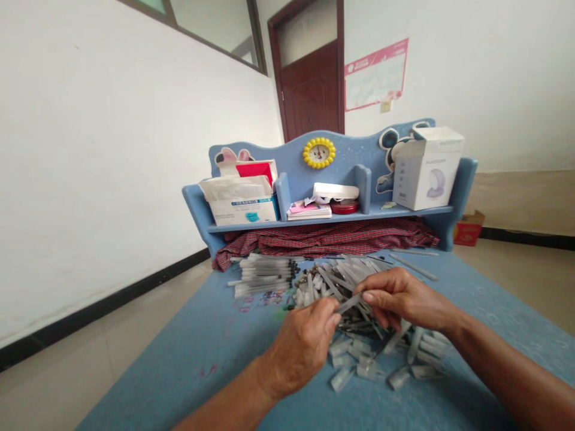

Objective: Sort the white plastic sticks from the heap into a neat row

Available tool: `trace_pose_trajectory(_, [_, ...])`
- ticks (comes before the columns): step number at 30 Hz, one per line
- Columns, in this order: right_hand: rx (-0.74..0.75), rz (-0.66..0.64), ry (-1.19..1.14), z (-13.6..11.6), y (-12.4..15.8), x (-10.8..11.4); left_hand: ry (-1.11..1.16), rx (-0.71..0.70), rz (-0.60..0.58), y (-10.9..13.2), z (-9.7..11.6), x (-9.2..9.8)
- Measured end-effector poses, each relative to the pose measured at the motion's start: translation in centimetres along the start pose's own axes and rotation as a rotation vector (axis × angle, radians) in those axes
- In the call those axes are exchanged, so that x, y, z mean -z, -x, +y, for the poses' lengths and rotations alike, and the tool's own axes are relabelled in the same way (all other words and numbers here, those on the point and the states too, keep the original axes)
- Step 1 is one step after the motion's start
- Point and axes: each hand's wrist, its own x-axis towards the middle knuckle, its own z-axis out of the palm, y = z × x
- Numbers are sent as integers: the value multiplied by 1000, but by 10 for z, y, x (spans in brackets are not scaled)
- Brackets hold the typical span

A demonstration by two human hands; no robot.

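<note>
My left hand [305, 335] and my right hand [399, 299] are both closed in a pinch on a thin translucent pen piece [349, 303], one at each end. Beneath and behind them spreads a pile of grey translucent barrels and small parts [332, 278]. To the left of that heap, a stack of frosted pens [263, 275] lies with dark ends pointing right. Short clear caps [369, 368] are scattered in front of my right hand on the blue table. Part of the pile is hidden behind my hands.
A blue shelf [251, 227] at the table's back holds a mask box [245, 209], papers [309, 211], a red tin [344, 207] and a white carton [426, 173]. Checked cloth [327, 237] lies beneath it. Loose barrels [413, 266] lie at the back right.
</note>
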Motion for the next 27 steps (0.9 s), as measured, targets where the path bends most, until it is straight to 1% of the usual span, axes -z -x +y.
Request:
trace_pose_trajectory(1, [-3, 24, 28, 0, 0, 0, -5, -3, 2, 0, -1, 0])
trace_pose_trajectory(4, [6, 153, 129, 1, -2, -2, -33, -24, 22, 0, -2, -2])
trace_pose_trajectory(6, [7, 187, 147, 3, -4, -4, -46, -39, 36, 0, -3, -4])
trace_pose_trajectory(11, [-14, 112, 24, 5, -4, -3, -49, -49, 29, 1, -4, -5])
trace_pose_trajectory(17, [-29, 168, 171, 6, -5, -5, -45, -47, 48, 0, -5, -4])
trace_pose_trajectory(21, [-25, 97, 22, 6, -4, -4, -31, -36, 48, 0, -4, -4])
trace_pose_trajectory(23, [-33, 80, -11, 5, -4, -4, -25, -31, 46, 0, -4, -4])
trace_pose_trajectory(27, [-46, 149, 130, 6, -5, -4, -23, -26, 38, 0, -4, -4])
